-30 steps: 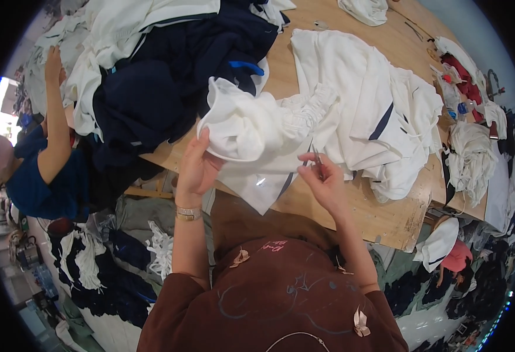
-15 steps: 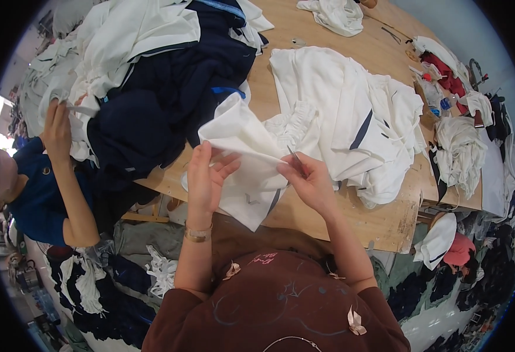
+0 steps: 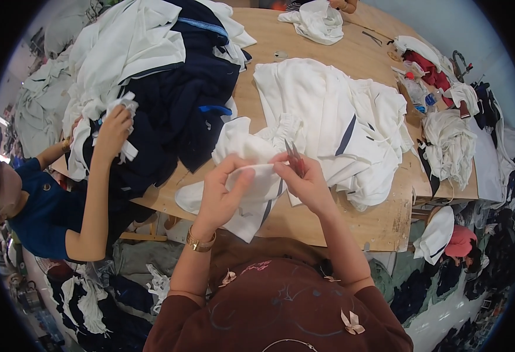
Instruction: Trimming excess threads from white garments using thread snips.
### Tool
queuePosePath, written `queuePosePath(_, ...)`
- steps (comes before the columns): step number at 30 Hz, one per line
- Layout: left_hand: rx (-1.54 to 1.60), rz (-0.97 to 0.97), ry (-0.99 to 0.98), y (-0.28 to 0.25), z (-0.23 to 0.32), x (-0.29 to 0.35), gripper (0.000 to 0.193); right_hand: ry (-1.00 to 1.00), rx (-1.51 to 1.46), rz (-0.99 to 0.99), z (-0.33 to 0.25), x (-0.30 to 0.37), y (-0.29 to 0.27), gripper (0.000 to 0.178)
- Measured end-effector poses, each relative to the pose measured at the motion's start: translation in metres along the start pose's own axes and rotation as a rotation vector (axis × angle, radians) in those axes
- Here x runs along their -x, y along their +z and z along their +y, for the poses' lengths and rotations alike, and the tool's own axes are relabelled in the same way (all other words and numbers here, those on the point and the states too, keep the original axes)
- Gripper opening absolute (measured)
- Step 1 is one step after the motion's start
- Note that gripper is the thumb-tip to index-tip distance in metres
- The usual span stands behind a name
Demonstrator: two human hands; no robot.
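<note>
A white garment [image 3: 257,189] with a dark stripe hangs between my hands over the table's near edge. My left hand [image 3: 223,192], with a gold bracelet at the wrist, pinches the cloth's upper edge. Close beside it, my right hand [image 3: 307,185] holds the same edge between thumb and finger. Small thread snips [image 3: 295,158] with reddish handles are also in my right hand, their blades pointing up and away. Gathered, elastic-looking cloth [image 3: 287,130] lies just beyond the hands.
White garments [image 3: 328,111] with navy trim spread over the wooden table [image 3: 351,226]. Navy cloth [image 3: 169,111] is heaped at the left, where a co-worker's hand [image 3: 114,132] holds white pieces. More white cloth [image 3: 448,144] is piled at the right. Another person handles white cloth [image 3: 316,23] at the far edge.
My left hand has gone from open against the cloth to pinching its edge, and has come closer to my right. The raised cloth has dropped lower. The co-worker's hand has moved right with white pieces.
</note>
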State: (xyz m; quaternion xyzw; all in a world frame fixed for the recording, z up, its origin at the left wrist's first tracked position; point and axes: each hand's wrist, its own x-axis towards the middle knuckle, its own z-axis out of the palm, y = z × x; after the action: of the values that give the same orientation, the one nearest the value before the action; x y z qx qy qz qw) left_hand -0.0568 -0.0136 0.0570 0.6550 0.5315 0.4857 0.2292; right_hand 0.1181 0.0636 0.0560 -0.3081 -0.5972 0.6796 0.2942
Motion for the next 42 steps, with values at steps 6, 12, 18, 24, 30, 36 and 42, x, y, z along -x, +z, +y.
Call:
queuePosePath(6, 0.621, 0.145, -0.409, 0.002, -0.002, 0.001, 0.013, -0.193, 0.212, 0.217, 0.001, 0.016, -0.004, 0.024)
queuePosePath(12, 0.892, 0.230, -0.562, 0.006, -0.003, 0.001, 0.011, -0.338, 0.581, 0.187, 0.011, 0.019, -0.001, 0.032)
queuePosePath(18, 0.828, 0.210, -0.506, 0.006, -0.009, 0.005, 0.011, -0.421, 0.785, 0.174, 0.015, 0.018, 0.004, 0.037)
queuePosePath(24, 0.829, 0.208, -0.500, 0.008, -0.010, 0.009, 0.011, -0.443, 0.793, 0.178, 0.015, 0.019, 0.008, 0.038)
queuePosePath(30, 0.649, 0.187, -0.455, 0.007, -0.006, 0.008, 0.012, -0.439, 0.807, 0.149, 0.012, 0.017, 0.008, 0.030)
queuePosePath(36, 0.642, 0.197, -0.459, 0.008, -0.007, 0.006, 0.012, -0.516, 0.866, 0.154, 0.012, 0.013, 0.007, 0.029)
queuePosePath(42, 0.698, 0.278, -0.471, 0.019, -0.018, 0.005, 0.012, -0.454, 0.805, 0.302, 0.013, 0.017, -0.006, 0.033)
